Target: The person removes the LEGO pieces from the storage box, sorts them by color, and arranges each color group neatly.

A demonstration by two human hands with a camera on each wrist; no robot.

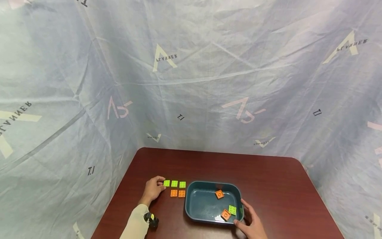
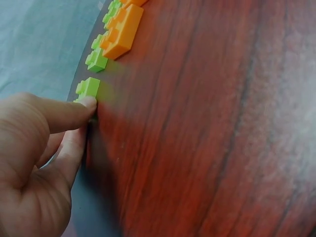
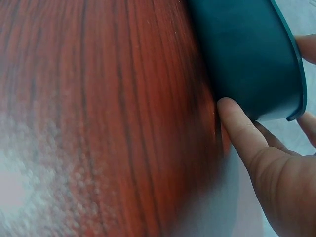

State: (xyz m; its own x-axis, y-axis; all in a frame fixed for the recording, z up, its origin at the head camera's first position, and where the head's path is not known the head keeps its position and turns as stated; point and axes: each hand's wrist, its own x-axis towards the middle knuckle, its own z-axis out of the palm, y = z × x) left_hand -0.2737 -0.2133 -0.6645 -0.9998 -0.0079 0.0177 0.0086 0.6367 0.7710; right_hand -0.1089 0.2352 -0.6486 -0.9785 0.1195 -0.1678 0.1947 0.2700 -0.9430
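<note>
My left hand (image 1: pixel 153 190) pinches a light-green toy brick (image 1: pixel 166 183) at the left end of a row on the table. Two more green bricks (image 1: pixel 174 184) continue that row to the right. Just nearer lie two orange bricks (image 1: pixel 173 193), side by side. In the left wrist view, fingertips press the sides of the green brick (image 2: pixel 90 88). My right hand (image 1: pixel 252 220) grips the right end of a dark teal tray (image 1: pixel 188 212), its fingers spread along the outer wall. Inside the tray are two orange bricks (image 1: pixel 219 194) and one green brick (image 1: pixel 232 209).
A dark red wood-grain table (image 1: pixel 286 196) with rounded far corners bears everything. Pale printed sheeting (image 1: pixel 203 116) hangs behind it and on both sides. A small black device (image 1: pixel 152 220) is strapped to the left wrist.
</note>
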